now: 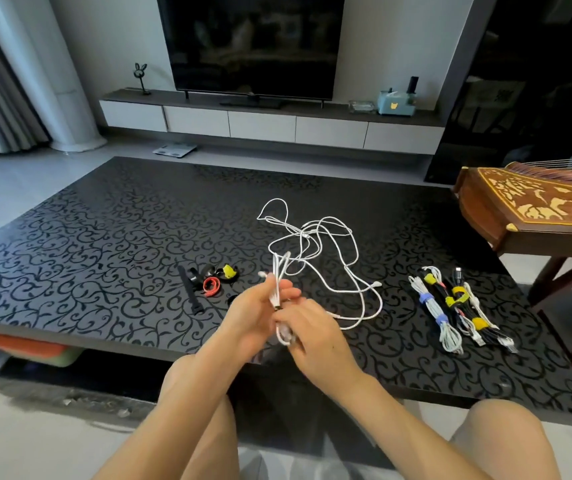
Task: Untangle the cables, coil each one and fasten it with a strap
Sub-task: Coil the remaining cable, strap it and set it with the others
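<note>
A folded bundle of white cable [283,271] stands up between my hands over the near part of the black patterned table [104,237]. My left hand [257,313] grips the bundle in its middle. My right hand [315,337] holds the lower loops just below. More white cable lies in a loose tangle [315,237] behind my hands, trailing to the right. Loose straps [208,282] in black, red and yellow lie to the left of my hands.
Several coiled cables [451,303] bound with blue and yellow straps lie at the table's right. A carved wooden zither [534,206] on a stand sits beyond the right edge. A TV [250,43] and low cabinet stand behind. My knees are below the table's front edge.
</note>
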Demonstrator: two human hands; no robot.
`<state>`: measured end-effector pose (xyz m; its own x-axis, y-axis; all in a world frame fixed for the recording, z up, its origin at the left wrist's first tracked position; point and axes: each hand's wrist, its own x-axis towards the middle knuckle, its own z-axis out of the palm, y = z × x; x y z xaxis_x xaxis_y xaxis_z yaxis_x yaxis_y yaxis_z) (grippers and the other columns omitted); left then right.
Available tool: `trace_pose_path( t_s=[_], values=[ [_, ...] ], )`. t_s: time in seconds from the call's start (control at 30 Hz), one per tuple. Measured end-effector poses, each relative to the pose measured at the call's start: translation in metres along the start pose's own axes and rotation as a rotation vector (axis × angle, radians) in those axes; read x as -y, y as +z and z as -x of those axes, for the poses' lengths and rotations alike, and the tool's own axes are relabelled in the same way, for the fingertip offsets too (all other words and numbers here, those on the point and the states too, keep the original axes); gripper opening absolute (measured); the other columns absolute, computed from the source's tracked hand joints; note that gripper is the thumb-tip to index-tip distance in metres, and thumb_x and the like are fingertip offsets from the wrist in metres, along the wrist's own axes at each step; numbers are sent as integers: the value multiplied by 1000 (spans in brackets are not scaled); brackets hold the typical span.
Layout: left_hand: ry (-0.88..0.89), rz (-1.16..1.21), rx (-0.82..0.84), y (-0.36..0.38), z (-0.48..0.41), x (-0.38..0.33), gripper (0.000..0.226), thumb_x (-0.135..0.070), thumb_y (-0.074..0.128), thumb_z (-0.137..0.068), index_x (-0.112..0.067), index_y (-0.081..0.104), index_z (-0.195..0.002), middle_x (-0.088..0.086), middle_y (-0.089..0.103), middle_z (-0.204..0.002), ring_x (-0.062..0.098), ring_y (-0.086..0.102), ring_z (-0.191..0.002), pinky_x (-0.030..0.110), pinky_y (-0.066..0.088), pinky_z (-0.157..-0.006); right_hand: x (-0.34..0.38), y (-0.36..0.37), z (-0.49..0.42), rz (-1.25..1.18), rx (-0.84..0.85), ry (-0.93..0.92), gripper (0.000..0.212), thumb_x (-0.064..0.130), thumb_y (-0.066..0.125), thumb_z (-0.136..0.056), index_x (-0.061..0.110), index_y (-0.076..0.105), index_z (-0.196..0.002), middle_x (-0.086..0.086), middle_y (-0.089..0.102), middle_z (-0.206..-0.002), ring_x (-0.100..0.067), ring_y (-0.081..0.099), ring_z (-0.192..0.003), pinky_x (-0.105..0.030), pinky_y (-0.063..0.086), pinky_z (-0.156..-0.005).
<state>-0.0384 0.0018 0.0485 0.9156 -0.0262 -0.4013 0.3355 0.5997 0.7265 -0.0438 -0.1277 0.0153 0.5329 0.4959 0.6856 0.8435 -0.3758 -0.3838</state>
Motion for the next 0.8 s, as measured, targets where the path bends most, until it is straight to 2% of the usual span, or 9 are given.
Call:
trace_pose_path(
  t_s=[0.13,0.23,0.3,0.4,0.5,0.57,0.63,0.7,0.8],
  values=[
    [217,153,-176,-32,-5,-20,30,-18,37,-100,-14,47,-71,-1,47,-54,15,55,-53,31,48,-67,-2,21,-7,-52,126,270,60,-1,46,-74,24,47,-129,1,66,-109,-22,59,-97,-34,48,-84],
    [305,87,-331,-64,-7,-38,25,-10,36,-93,-18,40,-69,-5,34,-50,9,35,-42,22,38,-50,-19,56,-25,197,194,342,34,12,55,-84,12,62,-117,-5,66,-109,-29,59,-98,-40,51,-83],
    [290,26,-371,-78,-4,-41,23,-11,37,-92,-19,39,-70,-7,26,-50,6,23,-39,18,26,-39,-28,81,-39,338,382,335,33,24,57,-90,12,61,-120,-8,59,-121,-34,54,-108,-42,47,-89],
    [298,-141,-400,-93,1,-38,26,-21,41,-99,-16,43,-73,-9,28,-49,4,21,-39,17,20,-36,-34,113,-55,533,707,343,36,29,47,-98,17,47,-133,-9,43,-136,-31,40,-121,-38,36,-97],
    [364,-340,-422,-96,3,-29,28,-22,51,-96,-15,41,-71,-8,29,-51,6,23,-40,18,20,-37,-32,125,-57,585,732,416,26,26,44,-99,14,53,-121,-8,50,-124,-28,42,-117,-35,37,-92],
    [416,-523,-426,-102,-2,-24,30,-23,63,-89,-12,41,-71,-7,31,-52,10,27,-45,23,24,-43,-22,122,-58,424,608,579,25,32,45,-98,15,60,-87,-7,58,-96,-26,52,-102,-34,39,-79],
    [460,-759,-434,-104,-7,-19,27,-23,74,-79,-12,50,-73,-9,39,-52,10,36,-50,26,30,-51,-14,113,-61,-9,468,924,41,33,54,-92,16,47,-56,-4,50,-62,-24,52,-66,-32,33,-59],
    [489,-918,-348,-97,-7,-17,20,-29,77,-73,-20,62,-81,-4,53,-59,10,50,-57,28,39,-59,-7,99,-68,-547,285,1235,42,27,62,-89,14,50,-51,-3,45,-50,-15,40,-44,-26,28,-46],
    [540,-923,-177,-81,-4,-13,24,-22,77,-74,-22,67,-95,-4,61,-71,-3,56,-64,22,42,-66,-8,69,-68,-728,240,1263,38,25,63,-90,12,51,-56,-3,42,-48,-10,34,-38,-21,26,-41]
  ],
)
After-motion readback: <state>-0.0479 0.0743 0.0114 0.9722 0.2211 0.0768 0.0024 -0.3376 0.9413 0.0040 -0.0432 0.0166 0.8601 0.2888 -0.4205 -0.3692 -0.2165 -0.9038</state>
